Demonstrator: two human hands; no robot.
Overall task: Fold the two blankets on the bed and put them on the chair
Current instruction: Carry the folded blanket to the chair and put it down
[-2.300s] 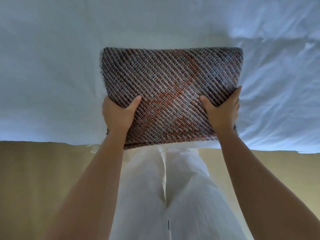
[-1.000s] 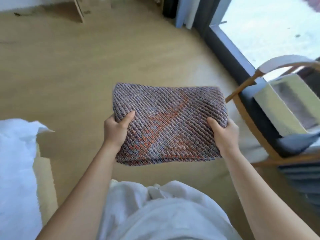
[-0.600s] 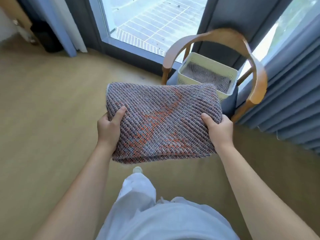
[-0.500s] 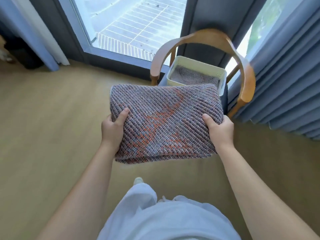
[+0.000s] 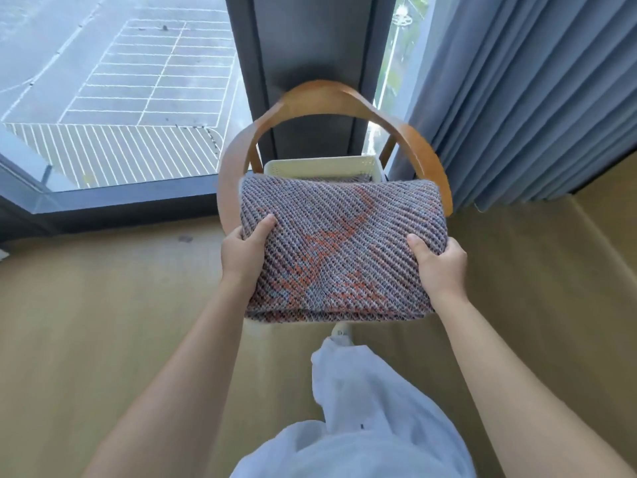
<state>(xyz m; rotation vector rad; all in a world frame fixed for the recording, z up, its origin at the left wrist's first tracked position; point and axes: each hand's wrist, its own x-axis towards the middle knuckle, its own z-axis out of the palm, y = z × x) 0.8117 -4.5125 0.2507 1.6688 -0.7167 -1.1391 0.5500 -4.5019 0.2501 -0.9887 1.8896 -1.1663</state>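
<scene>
A folded knitted blanket (image 5: 339, 250), grey with orange patches, hangs in the air between my hands. My left hand (image 5: 245, 252) grips its left edge, thumb on top. On the opposite edge my right hand (image 5: 439, 265) holds it the same way. The blanket is over the seat of a wooden chair (image 5: 324, 98) with a curved backrest. On the seat stands a cream basket (image 5: 322, 166); a strip of grey knit shows inside it, the remainder hidden by the blanket.
A tall window (image 5: 113, 84) and its dark frame (image 5: 306, 60) stand behind the chair. Grey-blue curtains (image 5: 524, 98) hang at the right. Wooden floor (image 5: 103, 322) lies to the left and right of me. My white trousers (image 5: 362, 408) fill the bottom.
I lifted the blanket off the bed, turned toward the window and came up to the chair. The blanket now covers the seat and most of the basket. Both hands keep their grip.
</scene>
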